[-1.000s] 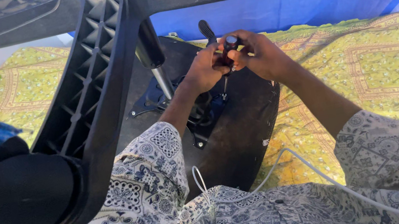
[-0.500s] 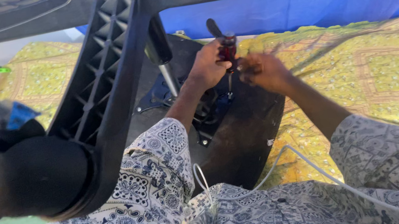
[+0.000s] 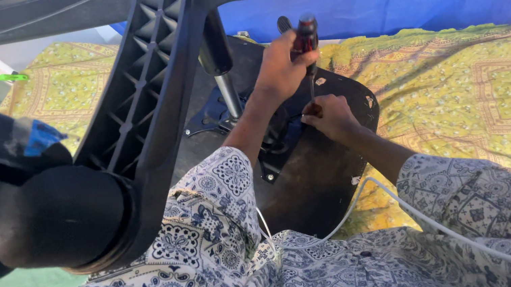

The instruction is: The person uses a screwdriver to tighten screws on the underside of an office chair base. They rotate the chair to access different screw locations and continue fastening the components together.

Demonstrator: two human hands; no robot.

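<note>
My left hand grips the red and black handle of a screwdriver, held upright with its tip pointing down. My right hand rests lower, fingers pinched around the screwdriver's tip on the dark underside of a chair seat. A black metal mechanism plate with a chrome gas cylinder is fixed to that seat, just left of both hands. Both my sleeves are patterned blue and white.
A black ribbed chair base leg crosses the view from top centre to lower left, ending in a round caster. A yellow patterned cloth covers the floor, blue fabric behind. A white cable runs across my lap.
My left hand has lifted with the screwdriver and stood it upright. My right hand has dropped from the handle down to the tip at the seat.
</note>
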